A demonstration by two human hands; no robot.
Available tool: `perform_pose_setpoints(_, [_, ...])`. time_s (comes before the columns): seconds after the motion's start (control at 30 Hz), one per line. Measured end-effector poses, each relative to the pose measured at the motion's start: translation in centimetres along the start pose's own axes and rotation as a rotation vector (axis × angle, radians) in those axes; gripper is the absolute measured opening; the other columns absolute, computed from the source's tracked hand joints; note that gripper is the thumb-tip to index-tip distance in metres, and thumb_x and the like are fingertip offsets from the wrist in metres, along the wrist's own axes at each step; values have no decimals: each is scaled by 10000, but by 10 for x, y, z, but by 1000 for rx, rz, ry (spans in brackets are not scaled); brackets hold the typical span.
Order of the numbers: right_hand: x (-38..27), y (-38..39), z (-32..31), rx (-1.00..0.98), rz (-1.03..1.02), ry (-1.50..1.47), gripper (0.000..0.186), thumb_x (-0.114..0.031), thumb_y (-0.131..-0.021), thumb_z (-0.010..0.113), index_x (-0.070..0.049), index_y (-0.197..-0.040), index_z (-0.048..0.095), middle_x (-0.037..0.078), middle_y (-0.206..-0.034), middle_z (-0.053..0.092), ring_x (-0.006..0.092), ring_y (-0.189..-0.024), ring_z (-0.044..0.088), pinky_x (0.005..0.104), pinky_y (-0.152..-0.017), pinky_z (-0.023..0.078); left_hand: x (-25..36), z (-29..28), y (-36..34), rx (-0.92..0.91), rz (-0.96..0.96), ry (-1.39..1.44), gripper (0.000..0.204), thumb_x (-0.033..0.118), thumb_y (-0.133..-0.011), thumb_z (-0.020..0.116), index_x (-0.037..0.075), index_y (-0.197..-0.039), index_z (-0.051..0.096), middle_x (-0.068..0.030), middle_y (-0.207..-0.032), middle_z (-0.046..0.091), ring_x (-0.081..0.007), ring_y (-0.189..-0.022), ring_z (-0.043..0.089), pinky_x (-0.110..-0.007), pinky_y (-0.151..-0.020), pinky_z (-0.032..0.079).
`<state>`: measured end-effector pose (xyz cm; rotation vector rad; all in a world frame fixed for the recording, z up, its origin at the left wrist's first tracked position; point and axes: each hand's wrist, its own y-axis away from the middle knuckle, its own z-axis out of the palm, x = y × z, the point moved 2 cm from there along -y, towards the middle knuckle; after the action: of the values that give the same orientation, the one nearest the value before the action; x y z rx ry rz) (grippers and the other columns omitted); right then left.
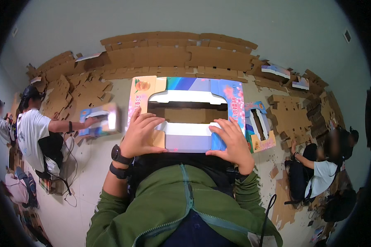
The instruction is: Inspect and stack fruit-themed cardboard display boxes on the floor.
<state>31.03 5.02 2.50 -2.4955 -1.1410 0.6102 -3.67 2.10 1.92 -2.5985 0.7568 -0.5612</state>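
Observation:
A colourful printed cardboard gift box (187,143) is in front of my body, a wide window cut in its top. Through the window its bare brown inside shows. White flaps line the long sides of the opening. My left hand (142,132) grips the near left corner, fingers over the top panel and thumb along the near edge. At the near right corner, my right hand (233,142) holds the box the same way, its fingertips at the window's rim. The underside of the box is hidden.
A similar printed box (260,127) stands just to the right. On the left, a co-worker (36,127) handles another box (99,120). A second person (317,173) sits at the right. Flattened brown cardboard (148,57) lines the wall, with more sheets (290,119) on the floor.

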Motion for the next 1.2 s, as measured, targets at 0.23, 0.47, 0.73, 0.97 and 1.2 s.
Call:
perform_pose_setpoints(0.23, [6, 0, -6, -7, 33, -122, 713, -496, -740, 906, -110, -1292, 673, 156, -1403, 619, 387, -1343, 559, 571, -1239, 336, 1, 2, 1, 39, 28, -2, 706, 595, -635, 945, 104, -1071, 685, -86, -1330, 703, -312, -1313, 596, -594, -1273, 260])
perform_pose_setpoints(0.47, [3, 4, 10, 25, 91, -106, 665, -435, -771, 898, -98, -1289, 652, 183, -1426, 589, 419, -1336, 542, 580, -1232, 335, -4, 6, 1, -19, 35, -38, 671, 594, -606, 964, 115, -1002, 710, -86, -1310, 696, -323, -1257, 619, -602, -1275, 251])
perform_pose_setpoints(0.73, [-1, 1, 4, 47, 99, -142, 772, -430, -732, 933, -51, -1321, 608, 192, -1372, 620, 443, -1318, 549, 556, -1206, 363, 4, -4, 3, 104, 42, 2, 732, 548, -589, 989, 113, -1102, 701, -154, -1467, 572, -391, -1371, 524, -585, -1237, 318])
perform_pose_setpoints(0.97, [9, 2, 9, 200, 424, -190, 828, -410, -639, 1003, -73, -1278, 599, 152, -1285, 647, 392, -1220, 579, 503, -1102, 434, -7, -2, 35, 437, -271, -100, 746, 294, -728, 987, 58, -1315, 591, -242, -1546, 432, -429, -1367, 520, -524, -1121, 464])
perform_pose_setpoints(1.2, [53, -3, -22, 183, 437, -29, 881, -400, -621, 1010, -64, -1320, 590, 157, -1217, 603, 382, -1181, 578, 474, -1044, 457, -46, -9, 43, 438, -456, -98, 490, 126, -862, 823, 34, -1287, 597, -214, -1531, 440, -399, -1372, 518, -494, -1136, 449])
